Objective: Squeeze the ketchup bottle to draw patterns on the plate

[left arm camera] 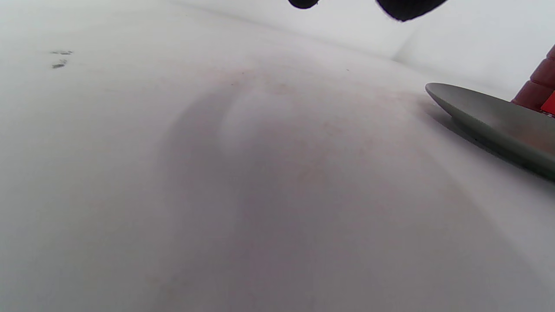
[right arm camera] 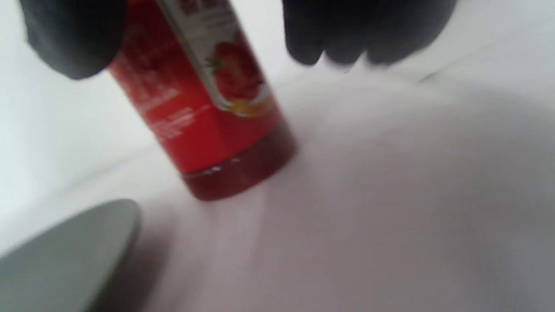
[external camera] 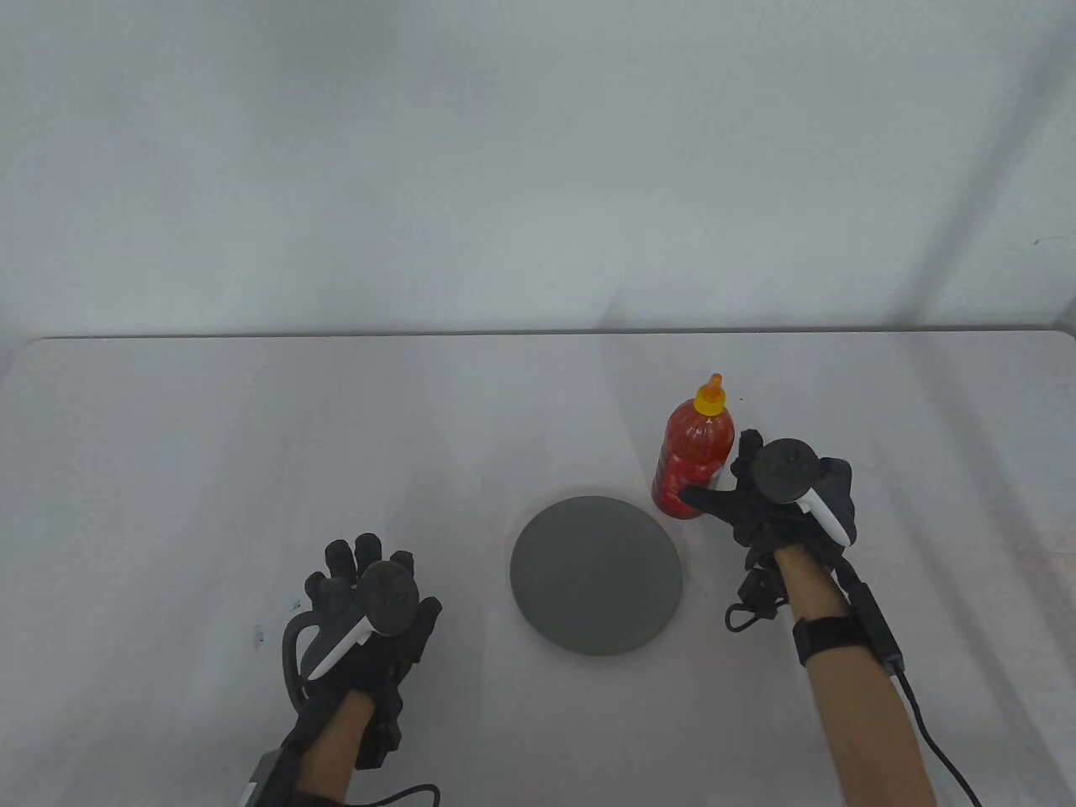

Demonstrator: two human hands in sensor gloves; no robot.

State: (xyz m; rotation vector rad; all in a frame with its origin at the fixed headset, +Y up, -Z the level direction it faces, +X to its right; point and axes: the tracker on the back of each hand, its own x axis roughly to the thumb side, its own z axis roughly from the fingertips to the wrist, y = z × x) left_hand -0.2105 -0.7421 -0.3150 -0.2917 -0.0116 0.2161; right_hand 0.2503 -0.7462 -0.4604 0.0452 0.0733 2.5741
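Observation:
A red ketchup bottle (external camera: pixel 691 450) with a yellow nozzle cap stands upright on the white table, just behind the right rim of a round grey plate (external camera: pixel 595 574). The plate bears no marks. My right hand (external camera: pixel 716 472) reaches round the bottle's lower right side, thumb in front of the label. In the blurred right wrist view the bottle (right arm camera: pixel 208 117) sits between the thumb and the fingers (right arm camera: pixel 364 34), and a gap shows between fingers and bottle. My left hand (external camera: pixel 363 565) holds nothing and hovers left of the plate, fingers loosely bent. Only its fingertips (left arm camera: pixel 407 8) show in the left wrist view.
The white table (external camera: pixel 210 454) ends at a far edge against a pale wall. The plate's rim (left arm camera: pixel 485 112) and a bit of the bottle (left arm camera: pixel 542 86) show at the right of the left wrist view. Cables trail from both wrists.

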